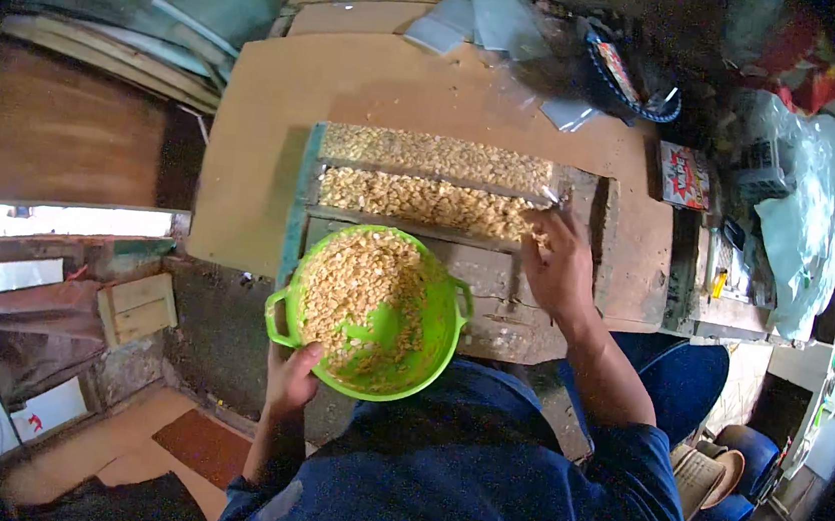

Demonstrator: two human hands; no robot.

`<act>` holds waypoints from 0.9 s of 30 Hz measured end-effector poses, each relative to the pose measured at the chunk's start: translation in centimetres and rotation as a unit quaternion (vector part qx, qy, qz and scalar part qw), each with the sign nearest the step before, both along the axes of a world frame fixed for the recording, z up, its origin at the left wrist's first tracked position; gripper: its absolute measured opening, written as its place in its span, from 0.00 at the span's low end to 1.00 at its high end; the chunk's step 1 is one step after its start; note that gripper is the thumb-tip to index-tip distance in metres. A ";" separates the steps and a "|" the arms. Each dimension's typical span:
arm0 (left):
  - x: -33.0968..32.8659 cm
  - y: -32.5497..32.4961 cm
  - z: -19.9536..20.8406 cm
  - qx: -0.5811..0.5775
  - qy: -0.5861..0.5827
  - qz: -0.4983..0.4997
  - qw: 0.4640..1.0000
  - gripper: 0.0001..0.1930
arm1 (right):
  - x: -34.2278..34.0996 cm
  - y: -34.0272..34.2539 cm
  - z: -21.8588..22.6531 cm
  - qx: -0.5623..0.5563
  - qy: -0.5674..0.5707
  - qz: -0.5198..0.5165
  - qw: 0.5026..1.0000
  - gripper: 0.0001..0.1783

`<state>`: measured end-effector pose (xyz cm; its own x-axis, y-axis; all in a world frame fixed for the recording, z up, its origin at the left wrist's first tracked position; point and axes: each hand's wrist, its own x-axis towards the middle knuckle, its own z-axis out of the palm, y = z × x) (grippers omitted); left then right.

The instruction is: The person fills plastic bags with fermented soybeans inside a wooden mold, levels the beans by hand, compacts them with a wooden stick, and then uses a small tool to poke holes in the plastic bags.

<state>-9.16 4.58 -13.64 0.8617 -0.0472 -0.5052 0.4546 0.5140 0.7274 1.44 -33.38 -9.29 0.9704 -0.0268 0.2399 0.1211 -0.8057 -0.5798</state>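
Observation:
My left hand (292, 381) grips the rim of a bright green two-handled plastic bowl (442, 348) at its lower left, the thumb over the edge. In the bowl lies a heap of beige chopped pieces (360, 280), possibly nuts; a patch of green bottom shows through. Bent but apart, the fingers of my right hand (560, 259) touch the right end of a loose row of the same pieces (423, 204). That row fills a slot in a long wooden mould (468, 260). Behind it runs a flatter, paler row (437, 157) that looks covered with clear film.
The mould rests on a tan board table (259, 135). Clear plastic sheets (506, 20) and a dark blue basket (626, 80) are at the back. A red-and-white box (684, 176) and a yellow-handled tool (719, 283) stand at the right. Boards (116, 56) lean at the left.

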 end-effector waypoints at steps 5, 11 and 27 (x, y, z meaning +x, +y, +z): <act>2.4 -3.5 4.0 0.064 -0.086 -0.067 0.992 0.46 | -2.3 6.7 1.7 0.096 0.126 0.229 0.960 0.20; 2.6 -3.8 4.1 0.064 -0.059 -0.124 0.988 0.47 | -2.7 11.7 -4.3 -0.065 0.077 0.314 0.944 0.26; 2.5 -4.1 4.2 0.053 -0.087 -0.081 0.991 0.52 | 0.8 -1.3 0.1 0.040 0.115 -0.018 0.992 0.09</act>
<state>-6.65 0.50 -9.40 0.9219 -0.1472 -0.3582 0.3873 0.3605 0.8486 2.20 -34.71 -9.17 0.9974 -0.0720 0.0084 -0.0492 -0.7575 -0.6509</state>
